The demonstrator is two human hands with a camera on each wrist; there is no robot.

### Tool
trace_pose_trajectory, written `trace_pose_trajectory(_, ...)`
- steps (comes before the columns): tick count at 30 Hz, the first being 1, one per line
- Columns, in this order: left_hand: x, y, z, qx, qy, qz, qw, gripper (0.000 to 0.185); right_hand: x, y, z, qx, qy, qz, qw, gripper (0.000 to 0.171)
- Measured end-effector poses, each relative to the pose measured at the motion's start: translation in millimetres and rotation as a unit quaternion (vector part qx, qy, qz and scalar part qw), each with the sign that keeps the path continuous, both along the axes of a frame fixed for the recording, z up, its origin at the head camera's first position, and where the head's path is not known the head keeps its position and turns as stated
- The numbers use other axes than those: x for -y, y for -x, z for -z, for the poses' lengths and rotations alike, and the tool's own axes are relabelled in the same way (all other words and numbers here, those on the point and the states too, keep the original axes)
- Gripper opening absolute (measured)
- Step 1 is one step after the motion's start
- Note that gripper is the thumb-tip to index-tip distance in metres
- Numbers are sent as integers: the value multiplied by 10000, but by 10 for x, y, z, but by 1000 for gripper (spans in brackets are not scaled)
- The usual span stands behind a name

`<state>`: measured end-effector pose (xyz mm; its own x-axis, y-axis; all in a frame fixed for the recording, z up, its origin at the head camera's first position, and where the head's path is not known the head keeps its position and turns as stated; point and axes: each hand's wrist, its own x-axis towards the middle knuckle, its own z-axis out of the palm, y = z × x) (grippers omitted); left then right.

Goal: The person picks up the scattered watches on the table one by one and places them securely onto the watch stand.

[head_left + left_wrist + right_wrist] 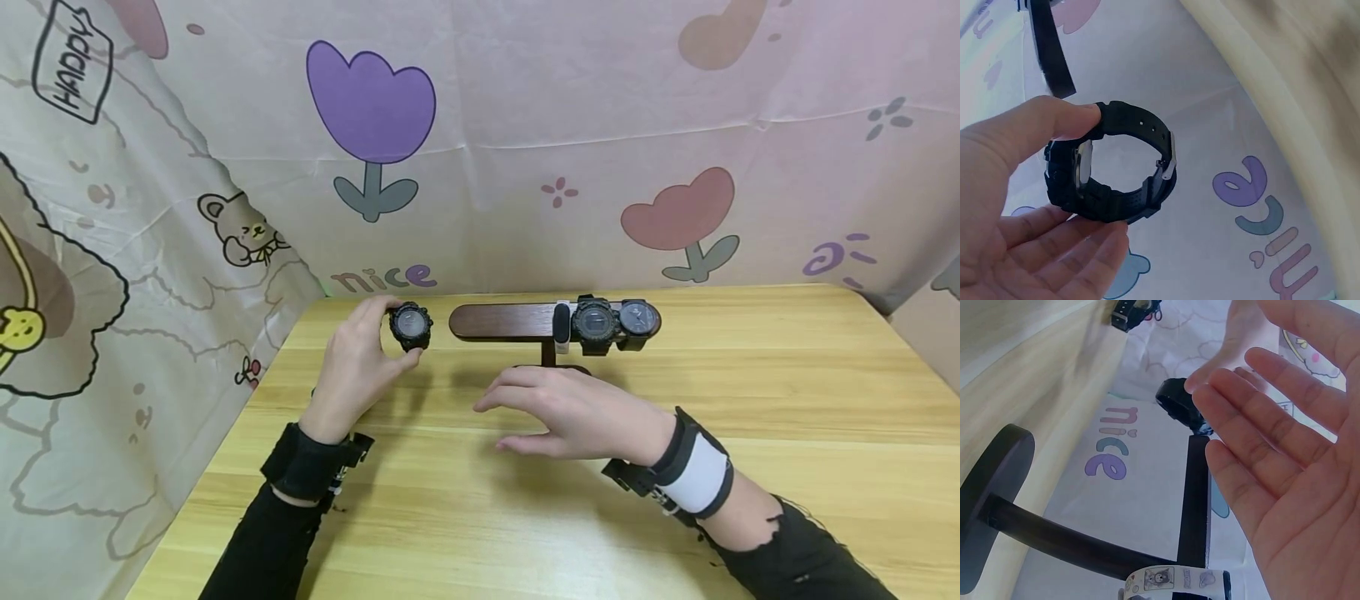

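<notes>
My left hand (358, 360) pinches a black wristwatch (411, 325) between thumb and fingers, just off the left end of a dark wooden watch stand (502, 322). In the left wrist view the watch's strap (1138, 122) is buckled into a loop, with the thumb on top and fingers below. My right hand (558, 412) is in front of the stand, fingers extended and holding nothing. On the bar's right part sit a slim band (561, 323) with a printed strap (1179, 578), a chunky black watch (595, 323) and a watch with a grey dial (637, 317).
The stand's round base (997, 506) rests on the light wooden table (780, 367). A printed cloth (510, 225) hangs along the back edge and left side. Both wrists wear black straps, the right one with a white patch (699, 473).
</notes>
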<state>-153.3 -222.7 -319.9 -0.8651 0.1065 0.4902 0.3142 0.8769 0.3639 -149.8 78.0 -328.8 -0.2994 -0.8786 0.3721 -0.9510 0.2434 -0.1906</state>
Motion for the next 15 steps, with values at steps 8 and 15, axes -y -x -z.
trace_pose_trajectory(8, -31, -34, -40, -190, 110, 187, 9996, 72, -23, 4, -31, -42, 86, -20, 10000, 36)
trace_pose_trajectory(15, -41, -43, -47, -312, 142, 358, 9988, 72, -49, 17, -51, -77, 110, -24, 9999, 36)
